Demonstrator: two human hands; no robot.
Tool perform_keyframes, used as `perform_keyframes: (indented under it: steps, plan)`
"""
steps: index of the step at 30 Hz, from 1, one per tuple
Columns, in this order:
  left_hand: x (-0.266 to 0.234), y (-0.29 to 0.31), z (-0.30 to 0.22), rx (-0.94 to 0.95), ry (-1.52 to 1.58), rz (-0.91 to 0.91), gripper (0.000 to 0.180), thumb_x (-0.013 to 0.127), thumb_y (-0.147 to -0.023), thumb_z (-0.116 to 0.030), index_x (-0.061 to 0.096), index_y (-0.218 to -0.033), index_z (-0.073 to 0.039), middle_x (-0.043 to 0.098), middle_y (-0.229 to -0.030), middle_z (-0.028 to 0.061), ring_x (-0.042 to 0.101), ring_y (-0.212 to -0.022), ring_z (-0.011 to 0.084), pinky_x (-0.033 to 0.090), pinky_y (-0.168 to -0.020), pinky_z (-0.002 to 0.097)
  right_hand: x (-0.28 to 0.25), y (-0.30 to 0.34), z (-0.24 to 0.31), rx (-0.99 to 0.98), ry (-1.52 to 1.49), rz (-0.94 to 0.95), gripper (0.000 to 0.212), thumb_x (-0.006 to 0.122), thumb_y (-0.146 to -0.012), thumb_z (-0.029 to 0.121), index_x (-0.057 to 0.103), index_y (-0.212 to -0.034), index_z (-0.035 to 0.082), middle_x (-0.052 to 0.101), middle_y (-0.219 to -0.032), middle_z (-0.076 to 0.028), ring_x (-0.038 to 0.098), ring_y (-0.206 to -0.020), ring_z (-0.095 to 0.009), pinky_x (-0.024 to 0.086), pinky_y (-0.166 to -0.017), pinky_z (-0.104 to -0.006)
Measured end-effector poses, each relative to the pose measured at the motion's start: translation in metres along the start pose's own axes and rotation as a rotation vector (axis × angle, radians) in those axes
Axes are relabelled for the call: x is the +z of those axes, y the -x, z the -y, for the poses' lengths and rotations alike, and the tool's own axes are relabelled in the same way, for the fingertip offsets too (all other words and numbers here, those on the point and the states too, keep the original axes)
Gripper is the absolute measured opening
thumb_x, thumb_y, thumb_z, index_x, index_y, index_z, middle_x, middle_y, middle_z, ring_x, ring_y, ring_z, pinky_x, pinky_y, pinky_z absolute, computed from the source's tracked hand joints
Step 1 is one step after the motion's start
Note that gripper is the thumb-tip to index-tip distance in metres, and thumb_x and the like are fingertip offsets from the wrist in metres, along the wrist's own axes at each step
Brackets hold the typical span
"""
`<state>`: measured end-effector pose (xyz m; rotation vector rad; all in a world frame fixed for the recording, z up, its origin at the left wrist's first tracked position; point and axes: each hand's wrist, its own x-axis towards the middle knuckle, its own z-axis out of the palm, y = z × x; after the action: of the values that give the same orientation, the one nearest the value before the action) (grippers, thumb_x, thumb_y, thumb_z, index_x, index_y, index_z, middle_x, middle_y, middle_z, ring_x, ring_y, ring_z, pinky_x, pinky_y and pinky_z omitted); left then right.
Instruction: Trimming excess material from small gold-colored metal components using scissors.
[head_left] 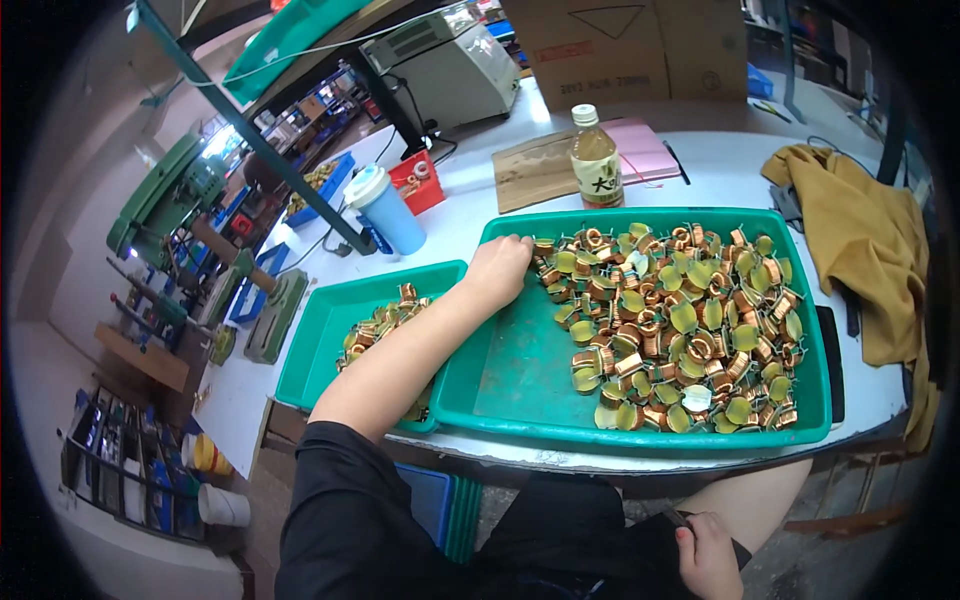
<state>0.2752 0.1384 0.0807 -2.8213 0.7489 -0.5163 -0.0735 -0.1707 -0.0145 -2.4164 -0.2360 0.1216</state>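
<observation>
A large green tray (520, 370) stands in front of me, its right and far parts heaped with copper-wound toroidal coils (690, 320) on small yellow-green bases. My left hand (503, 268) reaches over its far left corner, fingers curled together against the edge of the heap. A coil (543, 246) shows right at the fingertips; whether they grip it is hidden. My left forearm crosses a smaller green tray (310, 340) that holds more coils (385, 322). Down at my lap, my right hand (710, 560) is closed beside a thin dark object (676, 518), which I cannot make out.
Behind the large tray stand a bottle (597, 165), cardboard (540, 170) and a pink folder (635, 150). A blue-white cup (385, 210) and red box (415, 183) are at the left. Mustard cloth (860, 240) hangs at the right. A green drill press (170, 195) stands far left.
</observation>
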Motion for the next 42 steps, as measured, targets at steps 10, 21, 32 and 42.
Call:
perform_keyframes:
  steps: [10, 21, 32, 42]
  plan:
    - [-0.003, -0.001, -0.002, 0.043, 0.073, 0.203, 0.019, 0.050, -0.075, 0.003, 0.054, -0.094, 0.002, 0.054, -0.089, 0.0210, 0.057, -0.074, 0.0376, 0.050, -0.069, 0.0439, -0.003, 0.005, 0.012, 0.116, -0.118, -0.073, 0.013, 0.055, -0.081, 0.010, 0.055, -0.088, -0.001, 0.058, -0.084, -0.016, 0.053, -0.076, -0.033, 0.044, -0.072, -0.0380]
    - [-0.005, -0.002, -0.010, -0.049, 0.001, 0.287, 0.021, 0.053, -0.075, 0.001, 0.052, -0.096, 0.004, 0.048, -0.095, 0.0215, 0.057, -0.077, 0.0388, 0.050, -0.071, 0.0450, -0.005, 0.005, 0.012, 0.153, -0.122, -0.065, 0.015, 0.055, -0.082, 0.013, 0.056, -0.088, -0.001, 0.058, -0.083, -0.016, 0.053, -0.078, -0.033, 0.044, -0.074, -0.0382]
    - [0.005, 0.001, -0.009, -0.155, 0.271, 0.208, 0.023, 0.059, -0.074, -0.001, 0.056, -0.096, 0.002, 0.060, -0.089, 0.0216, 0.059, -0.077, 0.0372, 0.049, -0.071, 0.0428, -0.006, 0.003, 0.008, 0.156, -0.110, -0.039, 0.015, 0.055, -0.083, 0.013, 0.055, -0.088, -0.001, 0.058, -0.083, -0.017, 0.053, -0.078, -0.033, 0.044, -0.074, -0.0383]
    - [0.007, 0.002, -0.008, -0.254, 0.383, 0.190, 0.021, 0.064, -0.072, 0.002, 0.059, -0.093, 0.001, 0.064, -0.082, 0.0182, 0.061, -0.071, 0.0337, 0.049, -0.067, 0.0403, -0.005, 0.004, 0.006, 0.165, -0.113, -0.021, 0.013, 0.051, -0.084, 0.009, 0.055, -0.088, -0.002, 0.057, -0.084, -0.017, 0.053, -0.078, -0.033, 0.044, -0.073, -0.0380]
